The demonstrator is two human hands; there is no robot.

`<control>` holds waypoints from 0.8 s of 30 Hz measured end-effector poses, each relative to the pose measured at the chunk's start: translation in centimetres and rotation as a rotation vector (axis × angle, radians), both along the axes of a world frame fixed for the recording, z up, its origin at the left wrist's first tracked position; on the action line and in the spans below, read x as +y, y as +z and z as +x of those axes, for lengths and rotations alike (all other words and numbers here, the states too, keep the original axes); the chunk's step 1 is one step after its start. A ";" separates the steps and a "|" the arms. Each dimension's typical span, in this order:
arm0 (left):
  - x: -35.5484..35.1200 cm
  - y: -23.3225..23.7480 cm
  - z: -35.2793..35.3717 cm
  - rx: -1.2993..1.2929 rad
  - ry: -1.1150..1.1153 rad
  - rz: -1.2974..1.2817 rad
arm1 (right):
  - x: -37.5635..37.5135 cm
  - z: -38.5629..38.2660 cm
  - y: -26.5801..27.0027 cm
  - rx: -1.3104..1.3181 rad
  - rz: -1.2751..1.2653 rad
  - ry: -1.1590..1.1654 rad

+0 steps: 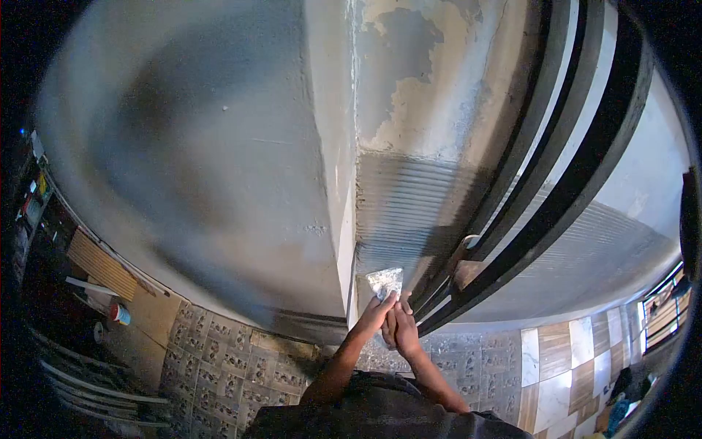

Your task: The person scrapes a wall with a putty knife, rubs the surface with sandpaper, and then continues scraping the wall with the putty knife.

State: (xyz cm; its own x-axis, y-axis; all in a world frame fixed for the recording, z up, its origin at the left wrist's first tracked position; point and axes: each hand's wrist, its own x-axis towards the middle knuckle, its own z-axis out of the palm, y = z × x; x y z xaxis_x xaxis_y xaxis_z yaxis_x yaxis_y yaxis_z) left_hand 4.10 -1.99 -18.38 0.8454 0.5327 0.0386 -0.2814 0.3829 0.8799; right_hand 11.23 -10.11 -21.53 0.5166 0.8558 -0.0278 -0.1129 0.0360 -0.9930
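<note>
Left hand (374, 316) and right hand (403, 331) clasp the scraper (385, 282) at six o'clock, its blade flat on the wall (219, 146). I judge it stiff, light and plaster-slick, best gripped by the handle.

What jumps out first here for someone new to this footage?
The left hand and right hand meet low at centre on a scraper, its pale-smeared blade against the wall's corner. Just above it, a ridged grey band sits under a patch of peeling paint. Dark bars sweep down the right side.
</note>
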 end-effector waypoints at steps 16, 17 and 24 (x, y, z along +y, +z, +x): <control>-1.1 2.7 -0.8 0.009 -0.053 0.187 | -1.8 -0.7 2.6 0.254 0.066 0.088; -1.0 2.5 -0.8 0.014 -0.055 0.186 | -1.8 -0.8 2.6 0.322 0.053 0.088; -0.8 1.9 -0.9 -0.015 -0.045 0.195 | -1.5 -1.5 3.2 0.364 0.116 0.102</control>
